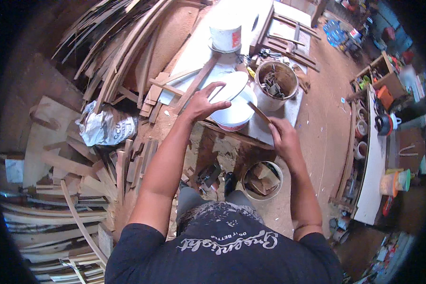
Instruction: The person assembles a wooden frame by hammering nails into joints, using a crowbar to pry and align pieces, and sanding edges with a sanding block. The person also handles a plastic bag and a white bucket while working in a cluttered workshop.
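My left hand (205, 102) grips the edge of a round white lid (235, 85), fingers on top and thumb below. The lid is tilted up over the far left part of a white bucket (232, 117), whose pale inside shows. In my right hand (286, 137) is a thin wooden stick (260, 113), pinched at its near end. The stick's far tip points to the bucket's right rim; whether it touches the rim I cannot tell. The bucket stands at the near edge of a white-topped table (264, 131).
A brown-stained bucket (275, 97) of metal pieces stands right of the white one. Farther back are a white pail (226, 38) and a wooden frame (288, 40). Wood strips (123, 57) lean at the left. A tub of offcuts (261, 181) sits below the table.
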The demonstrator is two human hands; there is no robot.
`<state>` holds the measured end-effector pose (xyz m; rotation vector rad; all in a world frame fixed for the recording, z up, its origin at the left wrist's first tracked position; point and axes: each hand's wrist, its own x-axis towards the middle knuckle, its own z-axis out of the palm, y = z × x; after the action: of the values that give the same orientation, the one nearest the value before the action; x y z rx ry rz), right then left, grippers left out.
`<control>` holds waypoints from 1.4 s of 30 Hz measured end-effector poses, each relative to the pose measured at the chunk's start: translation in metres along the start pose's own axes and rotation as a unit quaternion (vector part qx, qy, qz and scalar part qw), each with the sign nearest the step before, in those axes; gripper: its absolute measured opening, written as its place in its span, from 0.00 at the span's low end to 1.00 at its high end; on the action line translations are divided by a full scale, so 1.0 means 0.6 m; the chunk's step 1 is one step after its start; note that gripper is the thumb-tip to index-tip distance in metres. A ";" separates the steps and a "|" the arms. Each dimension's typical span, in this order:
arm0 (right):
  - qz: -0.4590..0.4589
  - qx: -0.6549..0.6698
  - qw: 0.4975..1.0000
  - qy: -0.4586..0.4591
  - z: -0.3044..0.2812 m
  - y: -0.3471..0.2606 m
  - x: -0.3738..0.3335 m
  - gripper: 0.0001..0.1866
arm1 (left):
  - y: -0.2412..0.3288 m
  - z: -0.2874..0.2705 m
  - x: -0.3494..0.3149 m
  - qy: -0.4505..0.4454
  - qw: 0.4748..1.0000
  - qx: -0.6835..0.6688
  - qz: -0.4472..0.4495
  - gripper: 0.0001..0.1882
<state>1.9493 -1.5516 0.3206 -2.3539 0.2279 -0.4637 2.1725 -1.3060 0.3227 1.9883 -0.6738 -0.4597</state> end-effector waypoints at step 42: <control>0.278 0.275 0.855 -0.341 0.021 0.070 0.102 0.21 | 0.000 0.018 0.011 0.031 0.999 -0.039 -0.009 0.51</control>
<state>2.0091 -1.5921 0.2995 -1.6391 0.3596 0.5323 2.1713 -1.3173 0.3175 1.9293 -0.5904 -0.4265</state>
